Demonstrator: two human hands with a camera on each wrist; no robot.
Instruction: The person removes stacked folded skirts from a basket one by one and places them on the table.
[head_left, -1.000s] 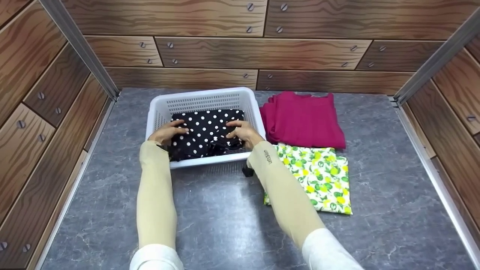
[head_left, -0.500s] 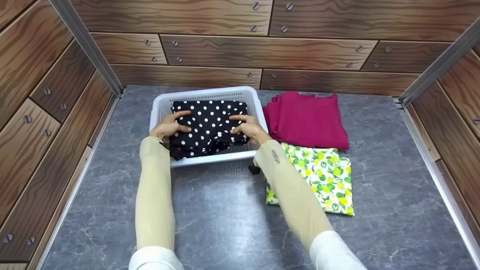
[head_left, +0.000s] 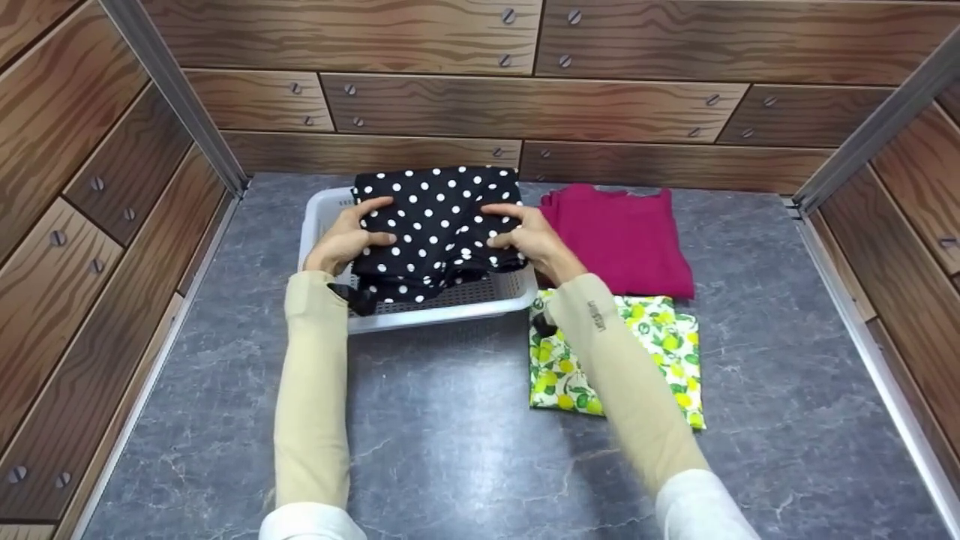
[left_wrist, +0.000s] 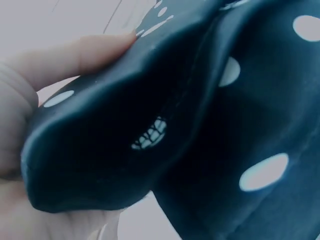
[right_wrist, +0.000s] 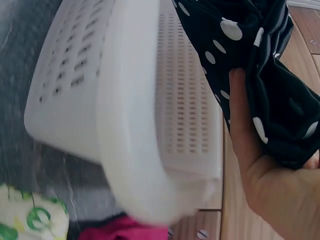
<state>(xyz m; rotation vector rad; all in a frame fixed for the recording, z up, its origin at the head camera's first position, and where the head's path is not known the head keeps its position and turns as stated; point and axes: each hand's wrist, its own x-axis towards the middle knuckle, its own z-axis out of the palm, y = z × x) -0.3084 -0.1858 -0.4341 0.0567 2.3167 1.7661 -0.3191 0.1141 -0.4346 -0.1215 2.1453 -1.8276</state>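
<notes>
A folded black cloth with white polka dots (head_left: 439,217) is held up over the white plastic basket (head_left: 420,315), covering much of its inside. My left hand (head_left: 349,236) grips the cloth's left edge, thumb on top. In the left wrist view that hand (left_wrist: 30,120) curls round a thick fold (left_wrist: 100,150). At the opposite edge my right hand (head_left: 536,236) holds the cloth the same way. The right wrist view shows the right hand (right_wrist: 270,185) on the layered folds, beside the basket's raised rim (right_wrist: 130,115).
Right of the basket lies a folded magenta cloth (head_left: 622,247). Nearer on the grey marbled surface (head_left: 450,420) is a folded cloth with a lemon print (head_left: 559,375), partly under my right forearm. Wood-patterned walls (head_left: 420,112) close off the back and sides.
Both hands have raised the polka-dot cloth from inside the basket to above its rim, shifting it slightly right and toward the back. The other cloths have stayed put.
</notes>
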